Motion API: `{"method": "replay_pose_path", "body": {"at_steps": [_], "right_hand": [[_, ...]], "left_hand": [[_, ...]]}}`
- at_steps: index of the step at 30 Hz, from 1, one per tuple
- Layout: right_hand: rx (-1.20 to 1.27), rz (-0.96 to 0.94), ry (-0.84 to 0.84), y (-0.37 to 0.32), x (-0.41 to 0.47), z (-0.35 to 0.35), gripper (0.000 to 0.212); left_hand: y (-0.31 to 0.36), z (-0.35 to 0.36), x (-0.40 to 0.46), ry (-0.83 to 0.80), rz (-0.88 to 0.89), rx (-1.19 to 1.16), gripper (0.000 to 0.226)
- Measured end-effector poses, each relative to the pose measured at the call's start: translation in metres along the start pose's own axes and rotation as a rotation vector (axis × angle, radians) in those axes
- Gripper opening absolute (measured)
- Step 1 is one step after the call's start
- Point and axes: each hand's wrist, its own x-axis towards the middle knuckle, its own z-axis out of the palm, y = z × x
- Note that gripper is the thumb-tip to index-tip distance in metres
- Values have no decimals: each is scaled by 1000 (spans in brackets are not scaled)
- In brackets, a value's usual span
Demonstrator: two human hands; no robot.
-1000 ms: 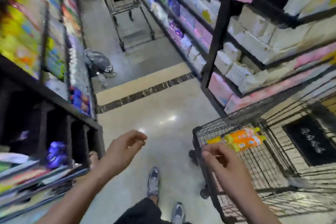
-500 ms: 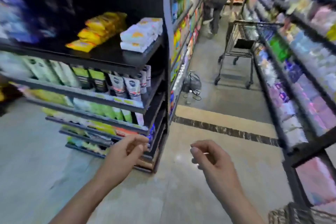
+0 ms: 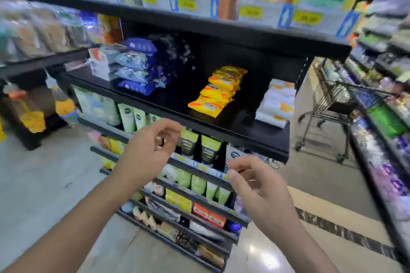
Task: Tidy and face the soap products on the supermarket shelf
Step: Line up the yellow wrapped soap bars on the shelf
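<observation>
Since last look: now squared up to the end-cap, close in; half a second ago it stood off to the left, and both hands have risen toward it.
Soap products: yellow packs (image 3: 218,91) stacked loosely mid-shelf, sliding forward and skewed; blue packs (image 3: 138,66) piled toward the left; white packs (image 3: 276,103) stacked at the right end.
Shelf: black shelf (image 3: 261,137) at chest height, wide bare gaps between the three stacks.
Left hand: left hand (image 3: 147,153) raised below the shelf's front edge, fingers loosely curled, holding nothing.
Right hand: right hand (image 3: 258,186) lower and nearer, fingers loosely curled too, nothing in it.
Step in hand: reaching in, nothing touched yet, I'd judge.
Risk: that yellow stack looks ready to slide; a nudge to the bottom pack could spill the lot off the front edge.
Risk two: slick wrappers, so one-handed squaring may just fan them out further.
Around: tubes (image 3: 207,147) on the tier below, a trolley (image 3: 341,104) in the aisle to the right.
</observation>
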Motion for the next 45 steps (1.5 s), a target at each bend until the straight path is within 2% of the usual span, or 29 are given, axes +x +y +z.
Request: {"method": "replay_pose_path", "body": {"at_steps": [3, 6, 13, 18, 23, 25, 27, 30, 36, 38, 41, 45], "right_hand": [[-102, -43, 34, -2, 46, 10, 11], [-180, -74, 48, 11, 93, 16, 20], [-369, -150, 63, 49, 196, 35, 44], [-543, -117, 49, 68, 236, 55, 52], [-606, -155, 119, 72, 240, 66, 43], [-571, -159, 149, 74, 241, 68, 39], [-502, -135, 192, 72, 239, 69, 35], [-395, -92, 257, 63, 236, 72, 33], [-178, -12, 282, 52, 228, 88, 28], [-93, 15, 306, 48, 224, 92, 31], [-63, -1, 308, 41, 221, 93, 46], [-31, 24, 181, 39, 221, 87, 60]], "left_hand": [[-22, -13, 46, -5, 112, 227, 25], [-43, -12, 92, -86, 174, 416, 31], [-88, 12, 183, -202, 124, 539, 41], [-114, 23, 196, -219, 132, 581, 45], [-124, 21, 205, -219, 143, 520, 53], [-128, 20, 216, -259, 152, 378, 59], [-128, 22, 222, -323, 215, 227, 63], [-129, 30, 229, -419, 364, 124, 67], [-134, 34, 246, -364, 525, -5, 54], [-135, 32, 248, -369, 537, -42, 51], [-136, 32, 249, -370, 526, -58, 46], [-133, 31, 246, -389, 488, -140, 37]]}}
